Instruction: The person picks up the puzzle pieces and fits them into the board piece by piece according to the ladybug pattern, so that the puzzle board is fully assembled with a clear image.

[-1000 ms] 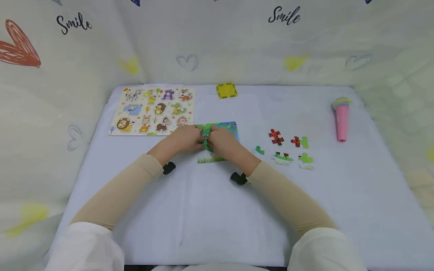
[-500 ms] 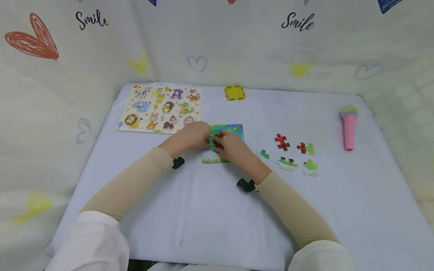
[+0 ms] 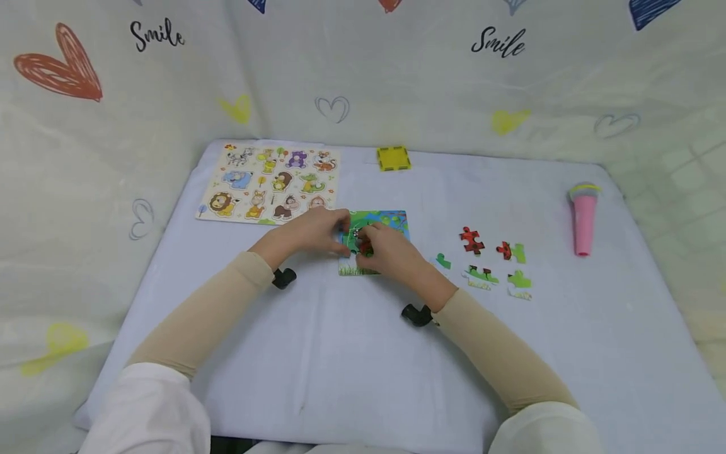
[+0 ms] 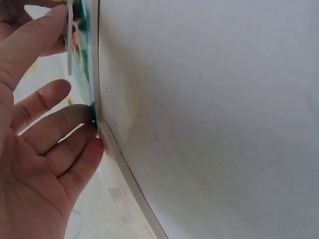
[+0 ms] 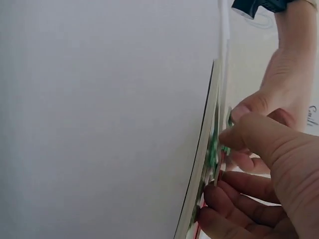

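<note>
A small picture puzzle board [image 3: 395, 219], green and blue with a grassy lower edge, lies mid-table between both hands. My right hand [image 3: 397, 253] pinches a jigsaw piece [image 3: 365, 248] with dark red and green on it, close over the board; the fingers cover much of it. At the board's left side, my left hand [image 3: 309, 232] has its thumb and fingers spread apart. In the left wrist view, its fingertips meet the edge of the board [image 4: 95, 55], and its thumb lies at the thin edge of a piece [image 4: 70, 62].
Right of the board lie several loose jigsaw pieces, including a red one [image 3: 472, 241] and a green one [image 3: 518, 279]. An animal puzzle board [image 3: 212, 183] lies at the back left. A yellow square tile [image 3: 394, 159] and a pink toy microphone [image 3: 583, 224] are farther off.
The view has shifted slightly. My left hand has drawn back left from the middle of the board and its fingers have spread. My right hand stays over the board with the jigsaw piece.
</note>
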